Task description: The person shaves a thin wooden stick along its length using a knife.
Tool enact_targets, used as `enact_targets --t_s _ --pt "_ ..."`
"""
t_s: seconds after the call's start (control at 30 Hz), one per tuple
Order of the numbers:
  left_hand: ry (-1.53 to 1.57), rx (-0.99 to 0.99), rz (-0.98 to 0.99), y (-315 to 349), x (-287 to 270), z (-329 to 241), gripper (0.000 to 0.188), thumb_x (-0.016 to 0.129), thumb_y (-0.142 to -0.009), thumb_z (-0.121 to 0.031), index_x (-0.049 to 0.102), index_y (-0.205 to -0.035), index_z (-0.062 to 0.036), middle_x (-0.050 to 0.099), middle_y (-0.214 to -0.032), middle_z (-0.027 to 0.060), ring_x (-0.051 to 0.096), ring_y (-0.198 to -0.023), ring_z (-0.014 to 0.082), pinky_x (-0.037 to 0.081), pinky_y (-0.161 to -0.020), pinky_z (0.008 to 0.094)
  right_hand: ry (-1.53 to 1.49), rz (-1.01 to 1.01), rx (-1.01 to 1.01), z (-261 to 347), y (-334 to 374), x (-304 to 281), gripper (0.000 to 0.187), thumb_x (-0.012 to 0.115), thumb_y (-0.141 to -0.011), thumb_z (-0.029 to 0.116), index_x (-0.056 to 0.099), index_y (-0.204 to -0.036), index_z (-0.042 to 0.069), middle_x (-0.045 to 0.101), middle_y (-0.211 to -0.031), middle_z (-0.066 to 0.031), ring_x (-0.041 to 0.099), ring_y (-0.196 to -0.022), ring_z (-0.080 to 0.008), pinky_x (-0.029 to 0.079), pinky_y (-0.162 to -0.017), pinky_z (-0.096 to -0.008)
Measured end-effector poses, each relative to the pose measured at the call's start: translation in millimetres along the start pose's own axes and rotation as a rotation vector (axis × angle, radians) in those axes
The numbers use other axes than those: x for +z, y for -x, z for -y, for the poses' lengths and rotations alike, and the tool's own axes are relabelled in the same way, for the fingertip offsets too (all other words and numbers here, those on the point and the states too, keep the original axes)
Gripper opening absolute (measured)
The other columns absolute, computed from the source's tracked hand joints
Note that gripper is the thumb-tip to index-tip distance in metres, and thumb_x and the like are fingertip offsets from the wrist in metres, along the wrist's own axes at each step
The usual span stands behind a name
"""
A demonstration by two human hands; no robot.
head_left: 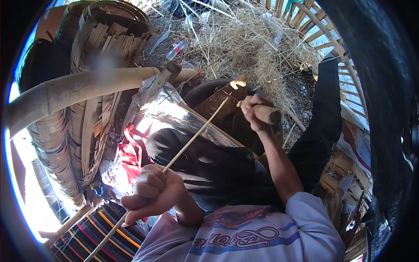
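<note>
My left hand (pixel 155 192) is closed around a long, thin, pale stick (pixel 195 136), which looks like bamboo. The stick slants from the lower left up across my lap toward the middle. In my right hand (pixel 257 111) is a wooden-handled knife (pixel 267 114). Its thin dark blade, seen nearly edge-on, lies close to the stick's upper tip; whether they touch I cannot tell. Beneath the tip is a brown flat piece (pixel 216 102) with a sunlit corner. My legs in dark trousers (pixel 205 166) are spread, one knee bent.
A thick bamboo pole (pixel 87 85) crosses the left side, before woven bamboo baskets (pixel 56 139). Straw and shavings (pixel 248 48) cover the ground ahead, with a plastic bottle (pixel 176 50). Red cloth (pixel 131 153) lies by my knee, striped fabric (pixel 96 233) at lower left. A slatted bamboo frame (pixel 345 56) curves at right.
</note>
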State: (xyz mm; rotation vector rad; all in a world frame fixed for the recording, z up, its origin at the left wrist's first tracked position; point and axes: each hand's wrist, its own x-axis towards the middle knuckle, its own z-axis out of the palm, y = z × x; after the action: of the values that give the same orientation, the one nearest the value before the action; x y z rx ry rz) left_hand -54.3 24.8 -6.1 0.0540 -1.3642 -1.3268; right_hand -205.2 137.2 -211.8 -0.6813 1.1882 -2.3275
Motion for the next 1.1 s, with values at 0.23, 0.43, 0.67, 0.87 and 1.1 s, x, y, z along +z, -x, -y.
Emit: enact_targets --t_s 0.23,0.43,0.67,0.87,1.1 --pt "-0.027 -0.013 0.009 -3 -6 -6 0.051 0.024 -0.092 -0.063 0.026 -0.072 -0.0161 0.023 -0.047 -0.0045 0.014 -0.039 0.0031 0.009 -0.037 0.0204 0.041 0.024 0.047 1 4 -1 0.019 0.063 -0.074 0.004 0.044 -0.07 0.003 0.048 -0.06 -0.0026 0.047 -0.055 -0.0092 0.041 -0.053 -0.0253" --pt "-0.038 -0.007 0.022 -4 -8 -8 0.052 0.024 -0.092 -0.063 0.026 -0.072 -0.0156 0.023 -0.047 -0.0043 0.015 -0.039 0.003 0.009 -0.036 0.0204 -0.177 -0.039 0.009 16 2 7 0.017 0.059 -0.074 -0.003 0.045 -0.069 0.005 0.05 -0.061 -0.0031 0.047 -0.054 -0.0105 0.041 -0.053 -0.0251" --pt "-0.032 -0.005 0.021 -4 -6 -6 0.052 0.024 -0.092 -0.063 0.025 -0.072 -0.0153 0.024 -0.047 -0.0042 0.015 -0.039 0.0026 0.009 -0.035 0.0203 -0.195 -0.021 0.051 14 -5 4 0.019 0.064 -0.074 0.003 0.046 -0.069 0.006 0.051 -0.063 -0.0026 0.049 -0.06 -0.0084 0.044 -0.061 -0.0257" --pt "-0.023 -0.015 0.026 -5 -3 -2 0.052 0.024 -0.092 -0.063 0.026 -0.071 -0.0155 0.022 -0.047 -0.0045 0.015 -0.039 0.0026 0.009 -0.035 0.0201 -0.016 -0.102 0.118 2 -6 -7 0.02 0.064 -0.075 0.003 0.044 -0.069 0.005 0.049 -0.062 -0.0017 0.047 -0.059 -0.0074 0.042 -0.058 -0.0256" --pt "-0.061 0.014 0.009 -6 0 -2 0.052 0.023 -0.092 -0.063 0.026 -0.071 -0.0153 0.021 -0.047 -0.0045 0.015 -0.038 0.0023 0.009 -0.035 0.0197 0.058 -0.135 0.156 -15 0 -14 0.017 0.064 -0.076 0.005 0.047 -0.072 0.007 0.05 -0.062 -0.0004 0.048 -0.059 -0.0082 0.042 -0.058 -0.0259"
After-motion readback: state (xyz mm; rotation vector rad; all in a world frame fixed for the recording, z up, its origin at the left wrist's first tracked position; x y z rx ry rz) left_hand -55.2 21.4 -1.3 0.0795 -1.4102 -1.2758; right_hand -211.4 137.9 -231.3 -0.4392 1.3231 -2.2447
